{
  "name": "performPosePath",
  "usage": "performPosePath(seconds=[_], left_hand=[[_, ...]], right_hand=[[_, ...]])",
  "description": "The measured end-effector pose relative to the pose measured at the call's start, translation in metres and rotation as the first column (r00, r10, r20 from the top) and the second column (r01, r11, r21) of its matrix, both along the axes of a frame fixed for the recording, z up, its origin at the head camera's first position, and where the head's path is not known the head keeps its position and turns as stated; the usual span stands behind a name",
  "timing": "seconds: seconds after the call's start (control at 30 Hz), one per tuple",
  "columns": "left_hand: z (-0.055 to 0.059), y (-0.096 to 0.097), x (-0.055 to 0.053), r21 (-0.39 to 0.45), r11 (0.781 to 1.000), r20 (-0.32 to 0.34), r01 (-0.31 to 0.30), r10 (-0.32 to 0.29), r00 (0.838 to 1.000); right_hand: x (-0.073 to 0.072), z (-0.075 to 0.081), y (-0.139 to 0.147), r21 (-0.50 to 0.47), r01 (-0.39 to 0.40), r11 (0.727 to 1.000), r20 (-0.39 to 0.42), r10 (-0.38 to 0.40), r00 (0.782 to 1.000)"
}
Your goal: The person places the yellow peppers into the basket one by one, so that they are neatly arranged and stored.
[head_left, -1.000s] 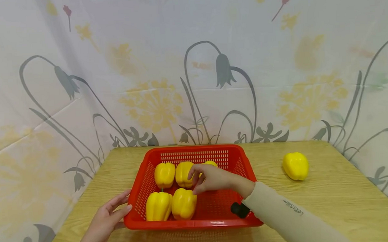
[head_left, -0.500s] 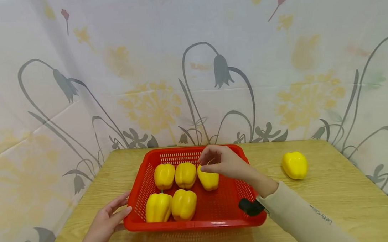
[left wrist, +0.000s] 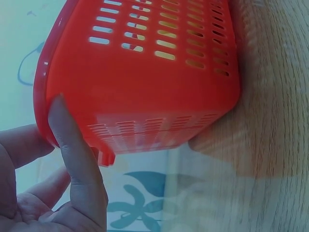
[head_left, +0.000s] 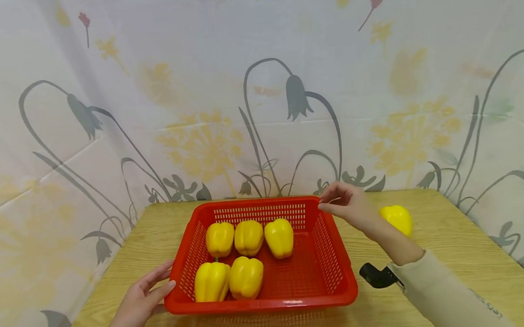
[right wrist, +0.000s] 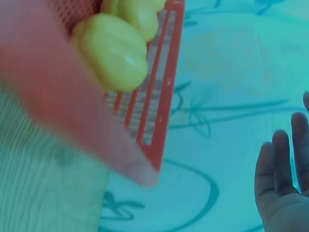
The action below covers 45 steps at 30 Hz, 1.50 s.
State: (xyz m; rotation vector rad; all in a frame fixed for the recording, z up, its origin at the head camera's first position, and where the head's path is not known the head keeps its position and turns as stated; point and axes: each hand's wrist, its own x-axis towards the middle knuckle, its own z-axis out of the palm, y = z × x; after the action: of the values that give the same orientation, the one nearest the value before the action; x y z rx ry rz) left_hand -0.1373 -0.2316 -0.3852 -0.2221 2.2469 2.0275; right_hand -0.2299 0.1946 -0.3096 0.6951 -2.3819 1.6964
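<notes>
My left hand (head_left: 138, 300) touches the left rim of a red plastic basket (head_left: 261, 305) from outside. In the left wrist view, fingertips (left wrist: 60, 113) rest against the basket's outer wall and rim. Inside the basket lie several yellow bell peppers: a rear right one (head_left: 279, 238), a rear middle one (head_left: 248, 237), a rear left one (head_left: 220, 239), a front left one (head_left: 211, 282) and a front middle one (head_left: 246, 277). My right hand (head_left: 352, 206) hovers over the basket's back right corner, fingers loosely bent and holding nothing. The right wrist view shows its fingers spread apart from the basket.
Another yellow bell pepper (head_left: 397, 219) lies on the wooden table (head_left: 438, 234) to the basket's right, partly hidden by the right forearm. A flower-print cloth (head_left: 177, 99) hangs behind the table. A black device (head_left: 376, 276) sits at the right sleeve.
My right hand has moved from among the peppers, up and right, to the basket's back right corner, uncovering the rear right pepper. My left hand stays at the left rim.
</notes>
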Motion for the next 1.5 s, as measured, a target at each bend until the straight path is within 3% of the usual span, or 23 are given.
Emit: performPosePath(seconds=[0.17, 0.57, 0.83, 1.03, 1.23, 1.5], left_hand=[[0.001, 0.000, 0.000, 0.008, 1.000, 0.005, -0.011, 0.011, 1.000], [-0.001, -0.001, -0.001, -0.016, 1.000, 0.015, -0.023, 0.023, 1.000], [0.001, 0.000, -0.001, -0.019, 1.000, 0.021, -0.025, 0.025, 0.999], [0.001, 0.000, 0.000, -0.012, 1.000, 0.019, -0.023, 0.023, 1.000], [0.002, 0.000, 0.001, -0.012, 1.000, 0.019, -0.021, 0.022, 1.000], [0.002, 0.001, 0.001, -0.024, 0.999, 0.019, -0.027, 0.028, 0.999]], right_hand=[[0.002, -0.006, 0.029, 0.014, 0.109, 0.994, -0.014, -0.109, 0.994], [0.004, -0.032, 0.080, 0.063, 0.240, 0.969, -0.011, -0.240, 0.971], [0.006, -0.052, 0.101, 0.108, 0.315, 0.943, 0.009, -0.317, 0.948], [0.006, -0.069, 0.110, 0.132, 0.376, 0.917, -0.029, -0.375, 0.926], [0.005, -0.081, 0.119, 0.170, 0.432, 0.886, -0.021, -0.435, 0.900], [0.003, -0.092, 0.136, 0.203, 0.462, 0.863, -0.011, -0.470, 0.883]])
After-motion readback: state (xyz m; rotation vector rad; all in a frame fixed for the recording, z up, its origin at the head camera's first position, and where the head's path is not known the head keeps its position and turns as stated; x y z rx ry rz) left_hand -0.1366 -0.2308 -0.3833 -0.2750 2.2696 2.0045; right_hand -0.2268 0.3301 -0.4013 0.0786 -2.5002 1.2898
